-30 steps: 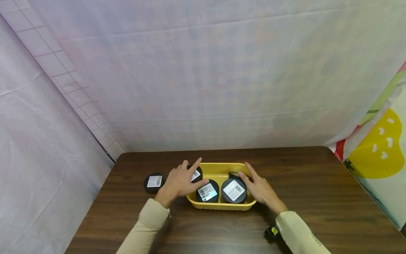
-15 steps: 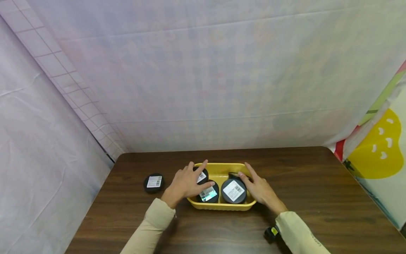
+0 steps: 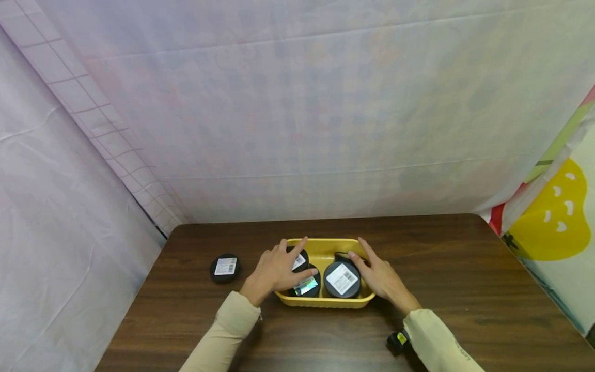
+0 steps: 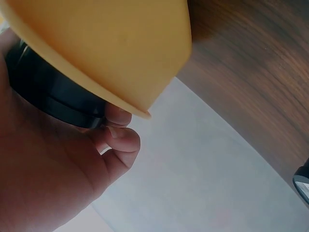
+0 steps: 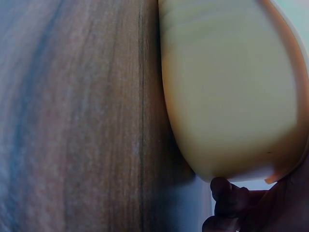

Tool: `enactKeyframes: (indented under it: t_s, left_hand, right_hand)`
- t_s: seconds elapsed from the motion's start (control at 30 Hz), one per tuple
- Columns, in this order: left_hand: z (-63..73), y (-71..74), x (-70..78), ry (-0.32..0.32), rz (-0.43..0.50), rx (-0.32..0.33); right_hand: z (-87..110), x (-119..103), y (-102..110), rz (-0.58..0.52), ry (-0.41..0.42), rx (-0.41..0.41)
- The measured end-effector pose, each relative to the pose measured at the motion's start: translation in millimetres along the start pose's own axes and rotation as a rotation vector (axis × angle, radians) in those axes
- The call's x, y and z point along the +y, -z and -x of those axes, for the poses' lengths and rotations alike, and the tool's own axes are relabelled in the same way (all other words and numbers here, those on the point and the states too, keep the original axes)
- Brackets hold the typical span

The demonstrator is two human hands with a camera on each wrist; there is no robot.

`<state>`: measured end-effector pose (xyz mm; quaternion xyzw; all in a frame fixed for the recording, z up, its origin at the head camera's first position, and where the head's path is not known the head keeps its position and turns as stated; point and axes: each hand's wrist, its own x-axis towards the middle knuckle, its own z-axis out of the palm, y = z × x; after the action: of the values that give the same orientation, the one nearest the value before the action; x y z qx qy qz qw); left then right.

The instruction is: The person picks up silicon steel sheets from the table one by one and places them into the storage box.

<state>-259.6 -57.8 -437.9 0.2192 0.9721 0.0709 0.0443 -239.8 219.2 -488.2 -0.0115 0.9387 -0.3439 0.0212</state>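
Note:
A yellow plastic tub (image 3: 325, 304) stands mid-table. My left hand (image 3: 276, 269) reaches over its left end and grips a black round container (image 3: 299, 260) with a white label. In the left wrist view, fingers curl round the side of this dark container (image 4: 53, 99), right at the rim. A second labelled container (image 3: 305, 288) lies in front of it, partly under my thumb. On the tub's right side sits another container (image 3: 342, 279), with a dark item (image 3: 343, 256) behind it, partly hidden. My right hand (image 3: 384, 277) holds the tub's right end, thumb inside, fingers outside.
One more black round container (image 3: 225, 268) lies on the brown wooden table (image 3: 186, 315), left of the tub. A small black object with a yellow patch (image 3: 397, 341) is beside the right sleeve. Behind the table hangs a pale cloth (image 3: 297, 129).
My left hand has moved right with the black container, from over the tub's left rim to inside its left end. The right hand and the tub have stayed in place.

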Motion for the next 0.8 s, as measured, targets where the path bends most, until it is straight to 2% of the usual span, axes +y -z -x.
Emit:
enactKeyframes:
  t_s: [0.27, 0.47, 0.8]
  left_hand:
    - [0.8, -3.1, 2.1, -0.013, 0.018, -0.007]
    - [1.5, -5.5, 2.8, -0.034, 0.021, 0.017]
    - [2.6, -8.8, 3.8, -0.033, -0.018, 0.024]
  right_hand:
    - [0.2, -0.1, 0.7, 0.002, -0.003, -0.009]
    - [-0.4, 0.3, 0.6, 0.005, -0.008, -0.015]
    - [-0.7, 1.1, 0.6, 0.003, -0.008, -0.012]
